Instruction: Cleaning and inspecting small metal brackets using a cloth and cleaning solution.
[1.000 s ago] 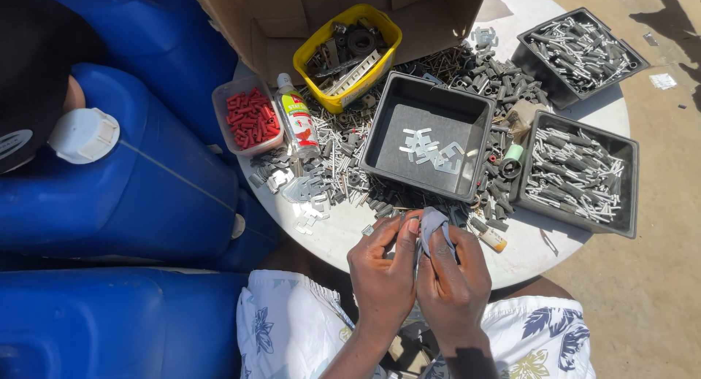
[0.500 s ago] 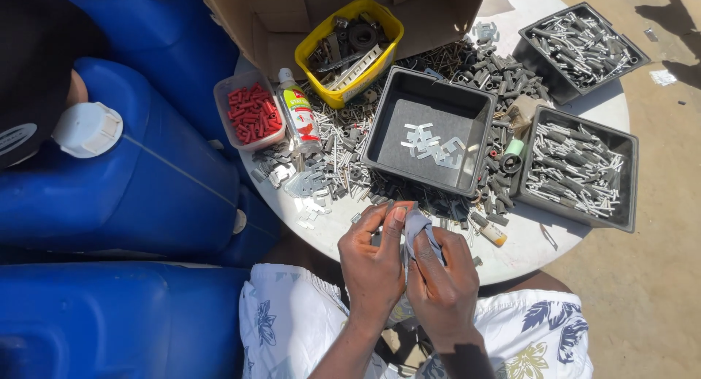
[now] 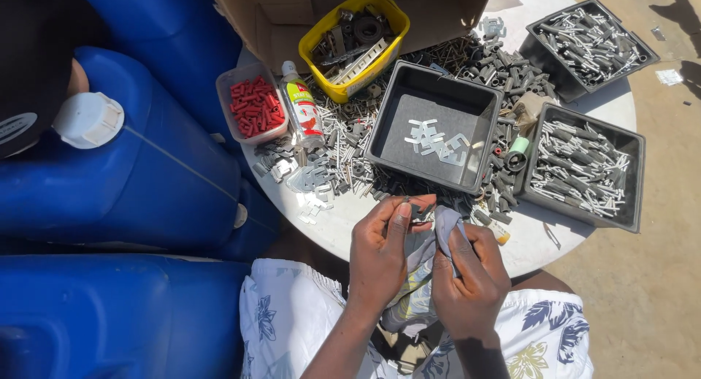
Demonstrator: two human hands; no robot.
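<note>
My left hand [image 3: 381, 253] pinches a small dark metal part [image 3: 419, 212] between thumb and fingertips, just above the near edge of the round white table [image 3: 343, 229]. My right hand [image 3: 469, 273] grips a grey cloth [image 3: 432, 240] that wraps up against that part. Both hands meet over my lap, in front of a black tray [image 3: 387, 149] holding several flat silvery clips [image 3: 438, 139]. Loose grey metal pieces [image 3: 321, 171] lie heaped on the table just beyond my left hand.
Two black trays of silvery rods [image 3: 580, 167] [image 3: 591, 36] stand at the right. A yellow tub [image 3: 332, 93], a clear box of red plugs [image 3: 252, 107], a small bottle [image 3: 301, 105] and a cardboard box [image 3: 292, 21] sit at the back. Blue plastic drums [image 3: 109, 182] crowd the left.
My hands have shifted slightly left and nearer to me, still working the cloth around the small part. The view has tilted a little; nothing on the table has moved.
</note>
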